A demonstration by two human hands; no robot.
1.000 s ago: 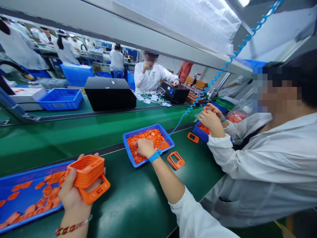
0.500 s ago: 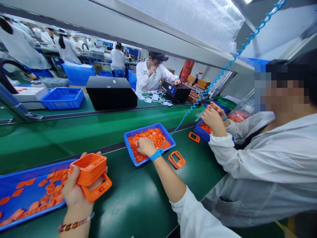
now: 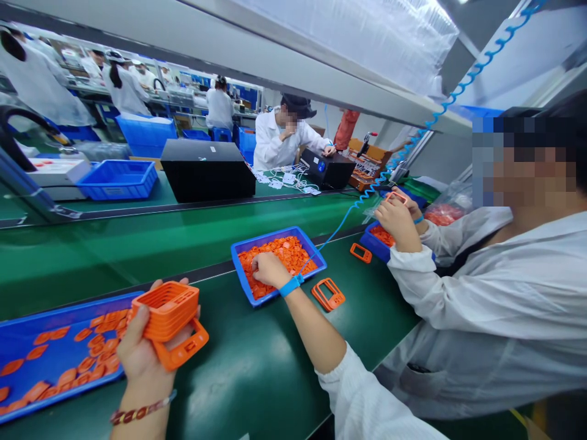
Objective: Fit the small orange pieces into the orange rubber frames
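left hand clasps orange frames; right hand in parts tray, grip unclear.

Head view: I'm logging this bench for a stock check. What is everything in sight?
frame stack: one, orange, held above bench, left
small tray: one, blue, bench centre, holds orange parts
large tray: one, blue, left, holds flat pieces
loose frames: a few, orange, right of small tray
black box: one, black, beyond conveyor
bin: one, blue, beyond conveyor
co-worker: one, white coat, right
left hand: grip on frame stack
right hand: on orange parts, blue wrist strap
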